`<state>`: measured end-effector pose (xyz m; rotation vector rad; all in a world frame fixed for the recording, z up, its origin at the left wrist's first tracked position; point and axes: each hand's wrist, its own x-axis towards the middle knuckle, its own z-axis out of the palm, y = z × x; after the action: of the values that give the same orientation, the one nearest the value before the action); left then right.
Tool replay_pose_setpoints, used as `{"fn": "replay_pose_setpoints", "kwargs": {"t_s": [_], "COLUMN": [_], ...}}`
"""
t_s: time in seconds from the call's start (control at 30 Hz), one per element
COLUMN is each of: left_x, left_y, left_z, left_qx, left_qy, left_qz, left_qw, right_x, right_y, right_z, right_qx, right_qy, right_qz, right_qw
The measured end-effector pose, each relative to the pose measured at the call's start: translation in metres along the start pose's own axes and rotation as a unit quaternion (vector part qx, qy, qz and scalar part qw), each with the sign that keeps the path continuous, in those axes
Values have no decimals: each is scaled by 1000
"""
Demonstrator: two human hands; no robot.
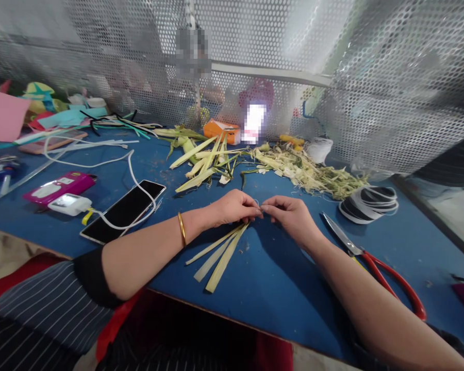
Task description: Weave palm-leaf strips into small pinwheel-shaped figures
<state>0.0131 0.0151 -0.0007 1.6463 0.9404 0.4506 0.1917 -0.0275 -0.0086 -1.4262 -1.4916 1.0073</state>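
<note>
Several pale green corn husk strips [225, 259] fan out toward the table's front edge from beneath my left hand [235, 207]. Its fingers are pinched together over their gathered ends. My right hand [290, 214] meets it fingertip to fingertip, thumb and forefinger also closed in a pinch. A thin pale thread seems to loop up between the fingertips, too fine to make out surely. To the right of my right hand lie large scissors [353, 250] with red handles, their blades pointing away from me.
Loose corn husks [204, 165] and a heap of shredded husk [305, 170] lie behind my hands. A coil of white cord [367, 203] sits at right. At left are a black phone [126, 211], a white cable [129, 165] and a magenta packet [60, 188]. Perforated sheeting [263, 41] closes the back.
</note>
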Motion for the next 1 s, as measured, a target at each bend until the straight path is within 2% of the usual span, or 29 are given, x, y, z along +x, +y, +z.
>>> {"fn": "replay_pose_setpoints", "kwargs": {"t_s": [0.23, 0.33, 0.47, 0.67, 0.87, 1.0], "left_x": [0, 0, 0, 1, 2, 2], "left_y": [4, 5, 5, 1, 0, 1], "left_z": [-7, -9, -5, 2, 0, 0], "left_qx": [-31, -55, -60, -89, -131, -133], "left_qy": [-52, -52, -30, 53, 78, 89], "left_qz": [-4, -13, -17, -27, -43, -55], "left_qw": [998, 997, 998, 994, 987, 986], "right_x": [1, 0, 0, 0, -5, -7], "right_y": [2, 2, 2, 4, 2, -2], "right_z": [-1, 0, 0, 0, 2, 3], "right_qx": [-56, -59, -66, -98, -150, -177], "right_qy": [28, 27, 24, 35, 44, 30], "right_qz": [-9, -6, -2, -35, -99, -132], "right_qw": [998, 998, 998, 994, 983, 975]}}
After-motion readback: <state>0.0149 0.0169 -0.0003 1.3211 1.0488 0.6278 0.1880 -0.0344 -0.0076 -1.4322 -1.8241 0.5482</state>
